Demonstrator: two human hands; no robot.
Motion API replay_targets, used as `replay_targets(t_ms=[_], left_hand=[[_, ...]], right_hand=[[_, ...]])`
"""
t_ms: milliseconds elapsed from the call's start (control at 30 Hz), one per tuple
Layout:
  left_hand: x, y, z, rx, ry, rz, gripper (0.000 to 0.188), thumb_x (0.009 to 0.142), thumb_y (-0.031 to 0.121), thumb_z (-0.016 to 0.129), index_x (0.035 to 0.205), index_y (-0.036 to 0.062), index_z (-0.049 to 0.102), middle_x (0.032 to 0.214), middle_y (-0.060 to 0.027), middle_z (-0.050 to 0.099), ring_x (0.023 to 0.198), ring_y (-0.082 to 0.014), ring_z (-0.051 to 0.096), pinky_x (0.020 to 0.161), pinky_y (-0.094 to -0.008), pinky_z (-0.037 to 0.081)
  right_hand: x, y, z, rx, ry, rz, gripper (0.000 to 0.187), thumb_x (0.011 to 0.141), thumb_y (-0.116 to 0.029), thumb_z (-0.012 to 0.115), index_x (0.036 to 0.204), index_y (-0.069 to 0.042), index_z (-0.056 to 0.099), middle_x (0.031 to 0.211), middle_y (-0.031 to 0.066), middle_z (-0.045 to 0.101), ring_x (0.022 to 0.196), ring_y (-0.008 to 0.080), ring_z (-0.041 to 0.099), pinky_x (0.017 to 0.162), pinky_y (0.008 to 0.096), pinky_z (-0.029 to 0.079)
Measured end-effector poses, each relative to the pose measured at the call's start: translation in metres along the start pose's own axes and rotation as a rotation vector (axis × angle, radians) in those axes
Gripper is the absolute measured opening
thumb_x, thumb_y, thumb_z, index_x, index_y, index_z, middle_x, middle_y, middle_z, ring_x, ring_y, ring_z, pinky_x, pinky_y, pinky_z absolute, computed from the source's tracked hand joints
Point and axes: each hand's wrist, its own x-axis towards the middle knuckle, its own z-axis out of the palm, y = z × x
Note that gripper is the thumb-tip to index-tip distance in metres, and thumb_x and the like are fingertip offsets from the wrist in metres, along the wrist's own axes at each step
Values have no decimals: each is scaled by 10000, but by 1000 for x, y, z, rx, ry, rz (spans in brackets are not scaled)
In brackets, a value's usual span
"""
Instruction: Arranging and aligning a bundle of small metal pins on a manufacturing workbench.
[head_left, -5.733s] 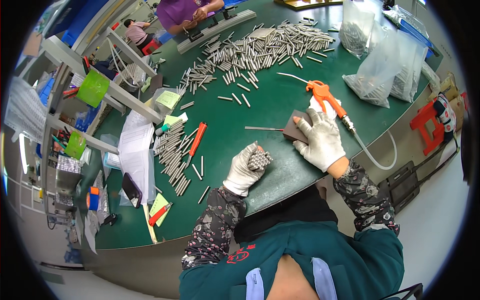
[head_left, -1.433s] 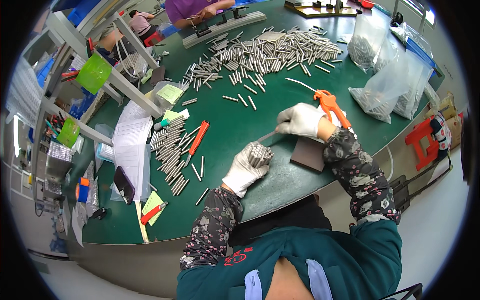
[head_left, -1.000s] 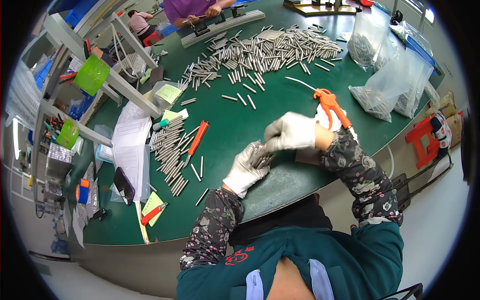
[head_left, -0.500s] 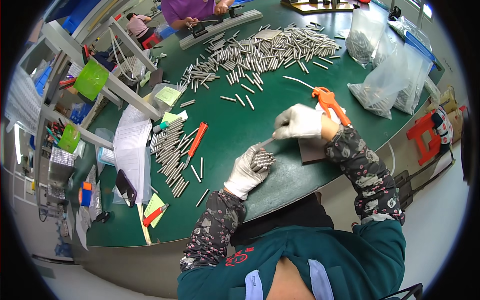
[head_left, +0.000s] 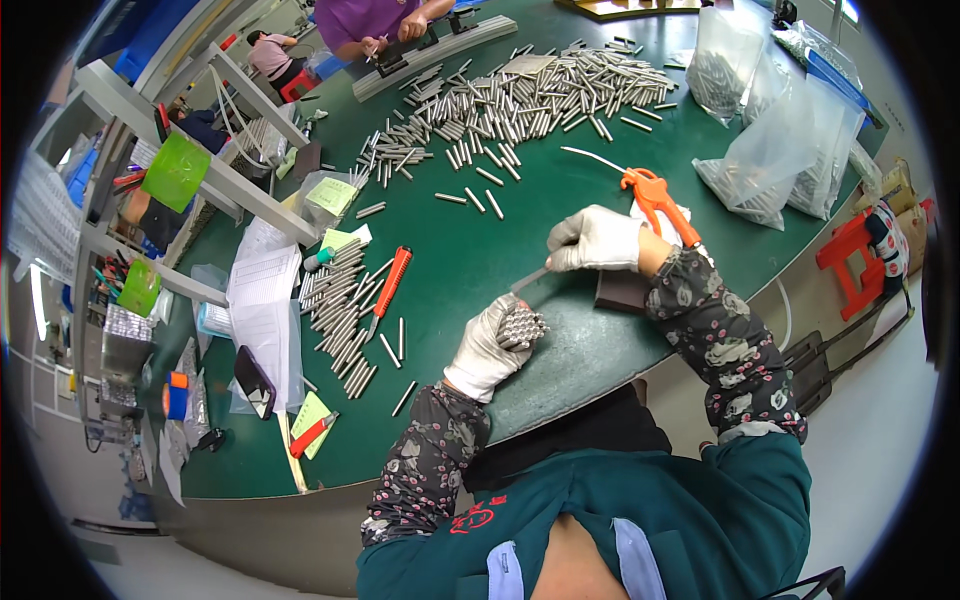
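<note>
My left hand (head_left: 484, 352), in a white glove, is closed around a bundle of short metal pins (head_left: 522, 328), their ends facing up and to the right. In my gloved right hand (head_left: 594, 240), the fingers pinch one end of a slim grey strip (head_left: 530, 280). The strip's other end reaches down to the left, to the upper edge of the bundle; whether it touches the pins I cannot tell. Beneath the right wrist lies a dark brown block (head_left: 620, 292). Beyond that hand rests an orange air blow gun (head_left: 658, 205) with a thin bent nozzle.
A big heap of metal pins (head_left: 520, 105) covers the far middle of the green table (head_left: 480, 235). Left stand a smaller pin pile (head_left: 335, 300), an orange cutter knife (head_left: 394, 280), papers and a phone (head_left: 254, 382). Bags of pins (head_left: 750, 170) sit right. A co-worker (head_left: 370, 25) works opposite.
The bundle in my left hand has turned slightly, showing its pin ends more squarely. My right hand still holds the strip, nearly in place. The whole view has shifted a little.
</note>
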Motion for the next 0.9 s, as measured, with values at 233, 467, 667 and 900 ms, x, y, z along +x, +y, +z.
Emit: replay_targets(t_ms=[233, 467, 667, 900], left_hand=[[-4, -5, -6, -172, 35, -159, 477, 702, -45, 658, 1135, 64, 490, 883, 5, 564, 719, -57, 543, 653, -190, 476], [-4, -7, -7, 32, 7, 26, 638, 678, -48, 685, 1246, 98, 434, 909, -2, 567, 769, -78, 565, 696, -211, 489], [-5, -7, -8, 14, 5, 24, 625, 677, -51, 685, 1233, 88, 435, 937, -10, 566, 811, -89, 576, 729, -221, 496], [-5, -12, -5, -96, 63, -54, 599, 667, -48, 684, 1209, 67, 455, 932, -20, 596, 818, -89, 594, 752, -225, 496]], right_hand=[[2, -6, -1, 58, 24, -38, 308, 733, -319, 682, 893, -56, 675, 767, 117, 655, 715, 224, 616, 697, 308, 473], [-3, -6, -3, -131, 98, -8, 320, 751, -291, 683, 925, -23, 659, 800, 127, 658, 733, 207, 620, 709, 306, 476], [-10, -17, -1, -142, 112, -52, 343, 748, -379, 641, 865, -58, 665, 781, 161, 636, 742, 314, 614, 691, 368, 476], [-25, -33, 29, 110, 154, -17, 320, 710, -296, 621, 905, -44, 647, 792, 165, 639, 749, 298, 620, 716, 343, 481]])
